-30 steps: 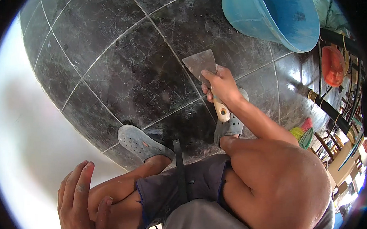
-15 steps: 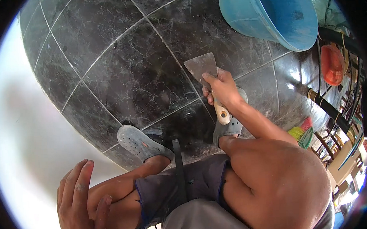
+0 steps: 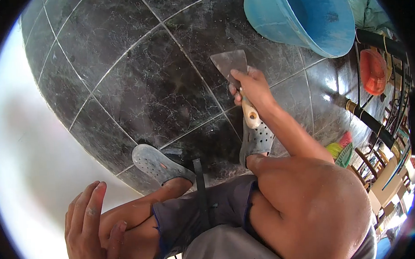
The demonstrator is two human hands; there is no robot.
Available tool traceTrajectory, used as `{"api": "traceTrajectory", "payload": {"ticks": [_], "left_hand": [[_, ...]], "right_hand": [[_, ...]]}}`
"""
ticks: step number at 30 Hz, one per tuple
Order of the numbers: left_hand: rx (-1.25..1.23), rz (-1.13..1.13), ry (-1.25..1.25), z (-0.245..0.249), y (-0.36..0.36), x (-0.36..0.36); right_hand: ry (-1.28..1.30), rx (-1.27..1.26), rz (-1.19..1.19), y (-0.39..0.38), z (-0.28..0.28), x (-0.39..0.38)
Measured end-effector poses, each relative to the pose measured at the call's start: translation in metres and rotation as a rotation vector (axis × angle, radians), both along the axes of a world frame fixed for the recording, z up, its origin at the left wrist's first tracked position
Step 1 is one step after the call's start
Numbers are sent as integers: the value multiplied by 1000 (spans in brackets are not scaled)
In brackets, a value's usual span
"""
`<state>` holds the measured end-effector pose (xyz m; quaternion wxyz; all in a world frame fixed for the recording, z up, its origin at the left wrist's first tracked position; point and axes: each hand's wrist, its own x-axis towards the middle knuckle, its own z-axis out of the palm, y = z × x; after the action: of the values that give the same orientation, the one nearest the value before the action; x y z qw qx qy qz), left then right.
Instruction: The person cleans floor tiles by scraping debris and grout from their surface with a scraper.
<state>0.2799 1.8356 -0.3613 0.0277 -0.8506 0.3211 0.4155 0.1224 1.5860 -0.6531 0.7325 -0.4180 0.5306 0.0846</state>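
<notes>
A putty knife with a wide grey metal blade and a pale handle is held in my right hand, above the dark tiled floor. My thumb presses on the blade near the handle, and the handle's holed end points back toward me. My left hand hangs at the lower left beside my leg, fingers extended and apart, with nothing in it. Whitish residue marks one of its fingers.
A blue bucket is at the upper right. Beyond it, an orange-red container lies near dark poles. A green basket and wooden furniture stand at the right. A white wall borders the black tiles on the left.
My right hand has moved slightly up and away from me with the putty knife. My left hand has stayed in place. The view has shifted slightly.
</notes>
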Motion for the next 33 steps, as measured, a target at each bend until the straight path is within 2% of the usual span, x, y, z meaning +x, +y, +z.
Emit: {"api": "traceTrajectory", "payload": {"ticks": [21,24,27,30,33], "left_hand": [[30,-5,7,-2,-5,6],[-169,-209,165,-9,21,24],[-210,-271,153,-12,26,23],[39,18,-4,-3,-6,5],[15,-13,-5,-5,-6,7]], "right_hand": [[40,17,-78,1,2,-3],[39,-22,-107,-12,0,-6],[41,-43,-139,-19,-2,-7],[35,-15,-124,-12,1,-13],[32,-17,-110,-14,2,-11]]}}
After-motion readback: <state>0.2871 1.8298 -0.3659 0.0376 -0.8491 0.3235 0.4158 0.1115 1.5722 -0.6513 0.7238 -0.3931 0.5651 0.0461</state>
